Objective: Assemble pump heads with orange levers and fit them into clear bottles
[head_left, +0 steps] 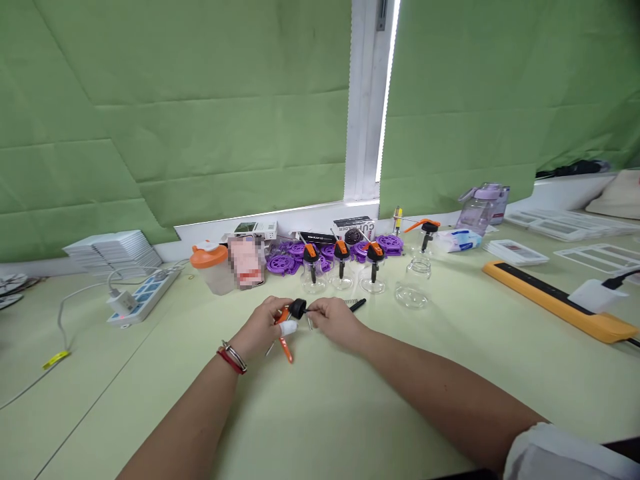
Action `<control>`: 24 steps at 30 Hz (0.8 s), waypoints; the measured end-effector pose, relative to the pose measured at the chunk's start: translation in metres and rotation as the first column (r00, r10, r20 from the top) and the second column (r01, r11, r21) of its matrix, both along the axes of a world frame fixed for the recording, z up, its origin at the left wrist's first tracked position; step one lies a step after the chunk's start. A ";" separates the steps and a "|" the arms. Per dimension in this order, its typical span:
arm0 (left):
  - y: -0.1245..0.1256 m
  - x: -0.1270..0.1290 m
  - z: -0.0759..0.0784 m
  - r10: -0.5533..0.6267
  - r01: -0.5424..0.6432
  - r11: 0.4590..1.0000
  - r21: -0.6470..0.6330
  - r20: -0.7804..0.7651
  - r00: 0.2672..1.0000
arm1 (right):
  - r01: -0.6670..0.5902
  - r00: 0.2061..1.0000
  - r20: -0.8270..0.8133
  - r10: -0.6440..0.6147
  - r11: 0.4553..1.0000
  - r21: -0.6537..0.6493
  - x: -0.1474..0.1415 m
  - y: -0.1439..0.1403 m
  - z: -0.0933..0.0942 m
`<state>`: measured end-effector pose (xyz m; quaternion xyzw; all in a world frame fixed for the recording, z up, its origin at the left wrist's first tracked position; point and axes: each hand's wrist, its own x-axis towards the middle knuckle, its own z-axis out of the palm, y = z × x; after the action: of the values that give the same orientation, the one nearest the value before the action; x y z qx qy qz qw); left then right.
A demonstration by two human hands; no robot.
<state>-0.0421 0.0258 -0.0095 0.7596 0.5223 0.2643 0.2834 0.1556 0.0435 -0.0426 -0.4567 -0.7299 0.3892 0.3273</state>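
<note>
My left hand (265, 323) is closed around an orange-and-black crank top (299, 308), like that of a hand grinder. Its black round end faces right, and an orange handle (287, 350) hangs below. A white wrap covers one fingertip of this hand. Close against the black end, my right hand (333, 319) pinches a small dark part (307, 310) mostly hidden by the fingers. A thin metal pin (310, 324) shows beneath these fingertips. Just beyond my right hand lie a spring (351, 302) and a black rod-like part (359, 305) on the table.
Behind my hands stand several glass jars (313, 283) with orange-and-black tops, and a taller glass vessel (413, 293) with a crank. Purple plastic parts (283, 262), an orange-lidded cup (210, 267) and a screwdriver (397, 220) are behind. Power strips lie left (150, 293) and right (555, 300).
</note>
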 end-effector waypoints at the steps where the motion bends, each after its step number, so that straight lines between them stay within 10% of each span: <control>1: 0.002 -0.004 -0.001 0.030 -0.030 0.999 -0.019 0.008 1.000 | 0.050 0.998 -0.038 -0.050 0.999 -0.010 0.002 0.004 0.000; 7: 0.018 -0.018 -0.016 0.199 -0.198 0.980 0.022 -0.199 0.960 | 0.278 0.934 -0.245 -0.262 0.960 0.036 0.018 0.019 0.011; 18: 0.021 -0.009 -0.020 0.330 -0.295 0.939 0.178 -0.211 0.920 | 0.275 0.955 -0.198 -0.220 0.906 0.321 0.020 0.007 0.018; 24: -0.010 -0.007 0.022 0.120 -0.124 0.992 -0.009 0.326 0.938 | 0.029 0.986 0.068 -0.151 0.562 0.826 0.004 -0.015 0.013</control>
<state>-0.0490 0.0157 0.0127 0.6732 0.5127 0.4063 0.3447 0.1593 0.0281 -0.0295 -0.3133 -0.8224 -0.0430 0.4730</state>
